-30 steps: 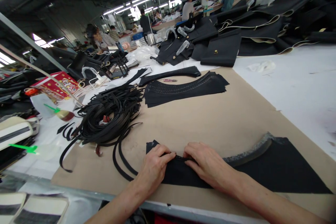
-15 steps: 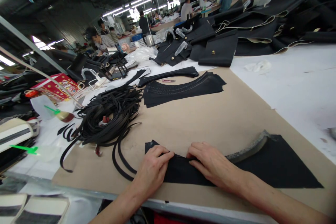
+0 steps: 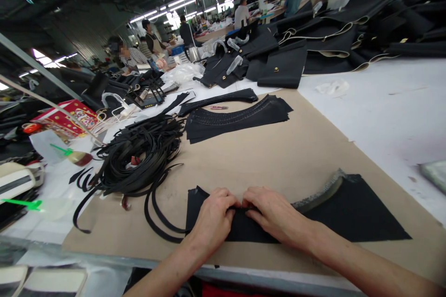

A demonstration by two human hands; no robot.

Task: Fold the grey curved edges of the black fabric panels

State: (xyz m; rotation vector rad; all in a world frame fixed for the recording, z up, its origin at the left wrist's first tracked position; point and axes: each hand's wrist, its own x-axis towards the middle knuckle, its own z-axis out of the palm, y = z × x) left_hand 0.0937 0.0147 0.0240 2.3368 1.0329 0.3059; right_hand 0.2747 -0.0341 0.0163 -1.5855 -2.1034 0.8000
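A curved black fabric piece (image 3: 348, 213) lies on the brown paper sheet (image 3: 278, 158) near the table's front edge. Its upper edge carries a grey strip (image 3: 320, 193) that curls up towards the right. My left hand (image 3: 213, 219) and my right hand (image 3: 273, 213) rest on the piece's left part, fingertips almost meeting. Both hands press and pinch the folded top edge, fingers closed together on the fabric.
A tangle of black straps (image 3: 139, 153) lies to the left. A stack of curved black pieces (image 3: 237, 118) sits further back. Black bag parts (image 3: 285, 65) pile up beyond. A red box (image 3: 66, 118), bottles and other workers are at the far left and back.
My two hands have drawn closer together on the fabric's top edge. The view has shifted slightly, so everything sits a little further left.
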